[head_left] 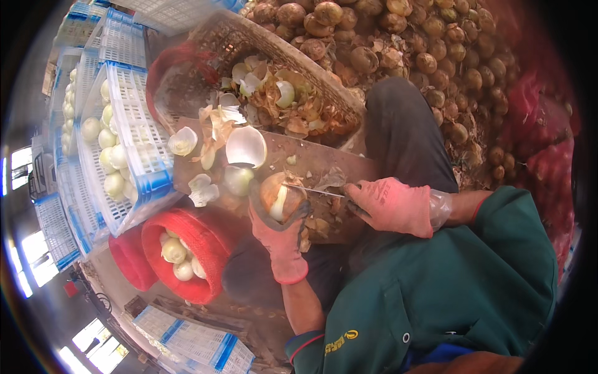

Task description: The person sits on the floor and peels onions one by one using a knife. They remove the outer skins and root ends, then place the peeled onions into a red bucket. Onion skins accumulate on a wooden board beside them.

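My left hand (pixel 278 240), in a pink and grey work glove, is closed around a brown-skinned onion (pixel 274 192). A pale strip shows on the onion's side where skin is off. In my right hand (pixel 392 204), gloved alike, is a knife (pixel 317 191) whose thin blade reaches left to the onion's top. Its handle is hidden in my fingers. Both hands are over a brown board (pixel 299 154). Just beyond the left hand lies a peeled greenish-white onion (pixel 238 180), with a cupped white onion layer (pixel 246 147) behind it.
A crate of onion skins (pixel 274 118) stands beyond the board. Loose unpeeled onions (pixel 430 62) are heaped at far right. White-and-blue crates (pixel 140 134) with peeled onions are stacked at left. A red mesh sack (pixel 208 262) holding peeled onions stands near left.
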Tool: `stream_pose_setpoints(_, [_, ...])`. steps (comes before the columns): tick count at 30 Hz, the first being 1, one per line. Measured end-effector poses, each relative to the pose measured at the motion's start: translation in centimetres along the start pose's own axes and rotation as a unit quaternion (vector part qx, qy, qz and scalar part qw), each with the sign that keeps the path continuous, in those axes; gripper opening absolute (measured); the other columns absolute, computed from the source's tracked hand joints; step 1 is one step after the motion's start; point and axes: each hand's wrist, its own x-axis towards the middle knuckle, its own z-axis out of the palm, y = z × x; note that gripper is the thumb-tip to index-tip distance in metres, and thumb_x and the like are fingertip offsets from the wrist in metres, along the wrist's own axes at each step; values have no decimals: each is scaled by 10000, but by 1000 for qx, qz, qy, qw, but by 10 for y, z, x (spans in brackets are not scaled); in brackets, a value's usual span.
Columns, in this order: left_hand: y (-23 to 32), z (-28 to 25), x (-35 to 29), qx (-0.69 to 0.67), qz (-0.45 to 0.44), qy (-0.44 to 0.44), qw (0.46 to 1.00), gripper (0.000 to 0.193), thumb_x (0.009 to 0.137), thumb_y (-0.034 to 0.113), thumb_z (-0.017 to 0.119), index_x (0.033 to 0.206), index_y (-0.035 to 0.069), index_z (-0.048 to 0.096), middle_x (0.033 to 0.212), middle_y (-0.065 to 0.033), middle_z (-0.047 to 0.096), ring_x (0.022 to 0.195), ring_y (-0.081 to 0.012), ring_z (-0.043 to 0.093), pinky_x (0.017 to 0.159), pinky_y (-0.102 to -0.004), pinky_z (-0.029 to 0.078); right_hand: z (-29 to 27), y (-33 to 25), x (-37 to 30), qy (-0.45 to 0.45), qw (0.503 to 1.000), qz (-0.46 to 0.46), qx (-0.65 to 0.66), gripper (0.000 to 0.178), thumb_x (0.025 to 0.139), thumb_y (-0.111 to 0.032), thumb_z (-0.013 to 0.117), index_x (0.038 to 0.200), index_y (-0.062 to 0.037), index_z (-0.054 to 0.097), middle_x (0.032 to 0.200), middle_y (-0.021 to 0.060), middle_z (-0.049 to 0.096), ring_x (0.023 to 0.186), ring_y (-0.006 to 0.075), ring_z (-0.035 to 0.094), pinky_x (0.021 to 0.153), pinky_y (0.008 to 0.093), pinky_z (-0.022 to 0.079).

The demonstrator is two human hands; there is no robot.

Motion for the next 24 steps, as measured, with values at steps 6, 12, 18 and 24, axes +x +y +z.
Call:
stream_pose_setpoints(6, [1, 2, 2, -6, -14, 6, 1000, 935, 556, 258, 895, 1344, 17, 452, 1249, -124, 574, 1114, -245, 574, 968, -346, 454, -16, -16, 18, -85, 995, 31, -47, 334, 865, -199, 584, 1075, 14, 435, 865, 168, 575, 810, 352, 614, 692, 422, 502])
stream_pose_setpoints(12, [-2, 4, 1, -16, 6, 18, 1000, 919, 558, 235, 893, 1338, 19, 459, 1238, -119, 579, 1102, -247, 581, 958, -348, 461, -17, -11, 24, -98, 992, -15, -72, 442, 821, -189, 610, 1134, 55, 416, 918, 191, 580, 862, 354, 617, 701, 413, 501])
stream_pose_setpoints(18, [0, 2, 2, -10, -2, 14, 1000, 914, 557, 242, 887, 1336, 21, 461, 1242, -133, 568, 1107, -271, 573, 966, -364, 453, -17, -16, 34, -119, 989, -9, -92, 529, 837, -191, 600, 1229, 92, 384, 960, 199, 589, 877, 349, 622, 719, 399, 503])
stream_pose_setpoints(24, [-1, 6, 1, 5, 36, 18, 999, 944, 545, 270, 893, 1345, 24, 456, 1257, -137, 555, 1117, -282, 563, 966, -370, 452, 2, 1, 44, -48, 991, -77, -101, 527, 839, -181, 590, 1231, 103, 383, 992, 206, 590, 928, 352, 607, 785, 393, 488])
